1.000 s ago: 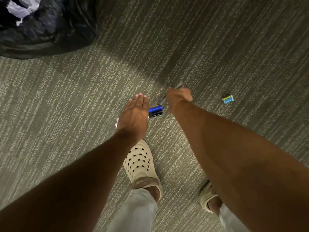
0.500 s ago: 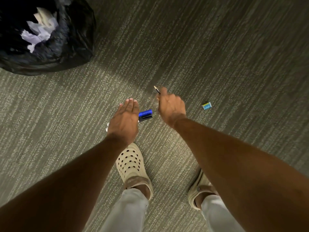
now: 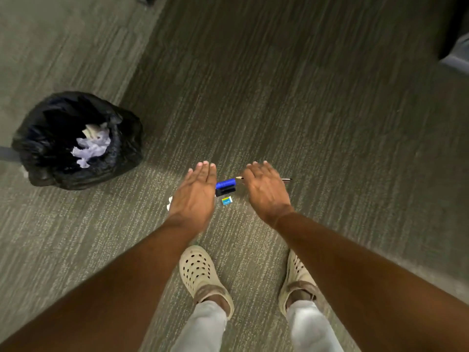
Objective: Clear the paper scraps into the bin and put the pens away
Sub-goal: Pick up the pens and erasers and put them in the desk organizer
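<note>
My left hand (image 3: 195, 196) is palm down with straight fingers. A blue marker (image 3: 225, 184) and a black marker (image 3: 225, 191) stick out from under its right side, and their white ends (image 3: 169, 201) show on its left, so it holds them underneath. My right hand (image 3: 266, 191) holds a thin pen (image 3: 287, 179) crosswise beneath it, the pen's tip pointing left. The black-bagged bin (image 3: 50, 161) stands on the carpet to the left, with crumpled paper scraps (image 3: 92, 148) inside. A small blue and yellow block (image 3: 226, 200) lies on the carpet, seen between my hands.
My two cream clogs (image 3: 200, 273) stand on grey striped carpet. Dark furniture with a light base (image 3: 456, 54) fills the top right corner. A grey bar (image 3: 7, 153) shows at the left edge behind the bin.
The view has risen from the floor and the whole bin has come into sight. My right hand lifted the pen, which now lies crosswise. The small block now appears between my hands.
</note>
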Demonstrator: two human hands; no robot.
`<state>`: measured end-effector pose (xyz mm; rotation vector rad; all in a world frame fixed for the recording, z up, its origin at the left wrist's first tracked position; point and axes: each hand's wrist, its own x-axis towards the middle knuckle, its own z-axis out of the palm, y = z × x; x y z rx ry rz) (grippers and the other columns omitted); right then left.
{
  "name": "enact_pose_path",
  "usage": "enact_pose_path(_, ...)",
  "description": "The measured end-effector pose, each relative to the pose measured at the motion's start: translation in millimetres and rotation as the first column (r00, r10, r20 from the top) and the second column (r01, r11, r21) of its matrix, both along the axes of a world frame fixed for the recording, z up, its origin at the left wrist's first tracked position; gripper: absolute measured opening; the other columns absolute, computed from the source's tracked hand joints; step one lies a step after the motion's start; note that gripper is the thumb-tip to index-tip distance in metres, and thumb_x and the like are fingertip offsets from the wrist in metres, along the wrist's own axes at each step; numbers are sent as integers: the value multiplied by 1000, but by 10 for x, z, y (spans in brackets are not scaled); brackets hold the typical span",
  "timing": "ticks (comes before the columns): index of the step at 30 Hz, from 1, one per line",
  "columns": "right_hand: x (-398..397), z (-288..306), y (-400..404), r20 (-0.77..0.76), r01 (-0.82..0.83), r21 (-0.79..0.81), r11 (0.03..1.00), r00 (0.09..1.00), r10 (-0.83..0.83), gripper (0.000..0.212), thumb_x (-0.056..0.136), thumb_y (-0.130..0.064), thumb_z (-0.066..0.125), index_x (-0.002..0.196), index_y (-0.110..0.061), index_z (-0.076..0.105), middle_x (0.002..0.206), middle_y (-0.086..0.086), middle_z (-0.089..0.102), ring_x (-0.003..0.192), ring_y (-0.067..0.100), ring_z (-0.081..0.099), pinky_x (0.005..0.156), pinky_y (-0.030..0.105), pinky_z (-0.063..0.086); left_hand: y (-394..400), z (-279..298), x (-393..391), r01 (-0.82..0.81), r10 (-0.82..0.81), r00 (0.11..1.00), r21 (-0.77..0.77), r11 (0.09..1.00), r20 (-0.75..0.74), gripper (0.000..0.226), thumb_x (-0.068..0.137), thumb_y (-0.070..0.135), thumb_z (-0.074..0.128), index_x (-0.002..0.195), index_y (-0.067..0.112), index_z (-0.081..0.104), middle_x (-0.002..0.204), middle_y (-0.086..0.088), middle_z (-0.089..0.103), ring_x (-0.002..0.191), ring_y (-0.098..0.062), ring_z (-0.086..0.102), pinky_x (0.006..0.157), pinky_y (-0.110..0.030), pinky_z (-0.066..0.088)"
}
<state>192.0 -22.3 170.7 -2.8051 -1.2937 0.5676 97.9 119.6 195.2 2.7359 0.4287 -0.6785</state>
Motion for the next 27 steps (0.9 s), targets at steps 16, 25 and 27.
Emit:
enact_pose_path(16, 54, 2106, -897, 194, 150, 128, 980, 966, -173, 51, 91, -8, 21, 137, -7, 44, 141, 16, 48, 137, 28, 37, 119, 44, 16, -654, 2078, 239, 160, -179, 956, 100, 982, 234, 71, 95, 9, 42, 153, 9, -1, 161, -15, 0, 149, -24, -2, 121, -35, -2)
enact_pose_path(25, 357, 3850, -1516, 377, 198, 263, 944, 880, -290, 57, 89, -14, 15, 131, -6, 51, 133, 14, 57, 131, 29, 45, 115, 44, 24, -1296, 3776, 589, 147, -242, 833, 223, 964, 498, 72, 94, 5, 45, 153, 8, 3, 159, -21, -4, 148, -30, -6, 119, -37, -3)
enact_pose_path(27, 483, 4243, -1627, 420, 201, 304, 931, 849, -320, 55, 90, -14, 16, 132, -6, 50, 133, 14, 56, 132, 29, 45, 115, 45, 25, -1400, 4125, 692, 146, -263, 781, 244, 959, 566, 74, 91, 1, 48, 153, 7, 8, 159, -23, -1, 148, -32, -4, 119, -39, 0)
